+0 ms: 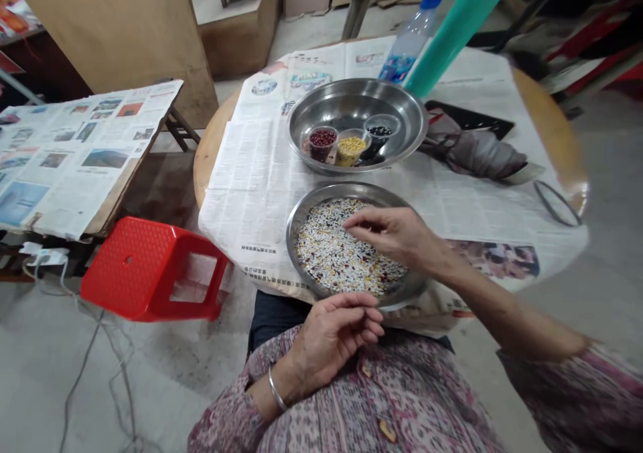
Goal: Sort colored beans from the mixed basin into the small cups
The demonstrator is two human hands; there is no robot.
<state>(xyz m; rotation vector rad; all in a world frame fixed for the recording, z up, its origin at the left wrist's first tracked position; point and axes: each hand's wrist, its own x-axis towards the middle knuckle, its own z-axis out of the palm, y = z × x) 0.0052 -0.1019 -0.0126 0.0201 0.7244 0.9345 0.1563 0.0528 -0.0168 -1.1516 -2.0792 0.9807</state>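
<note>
A shallow steel plate (292,248) lies before me, spread with white grains (334,245) mixed with yellow, dark red and black beans. Over its right part, my right hand (404,238) is closed in a pinch, thumb and forefinger together just above the grains. Anything between those fingertips is too small to make out. My left hand (336,336) rests by the plate's near rim, palm turned up, with loosely curled, slightly parted fingers and nothing visible in it. Behind, a steel basin (402,151) holds clear cups of red beans (322,141), yellow beans (350,148) and black beans (378,135).
Newspaper (246,185) covers the round table (205,161). At the back stand a blue-capped bottle (412,37) and a tall green container (455,34). A bundled grey cloth (472,145) lies right of the basin. A red stool (145,265) stands on the left floor, near cables (110,346).
</note>
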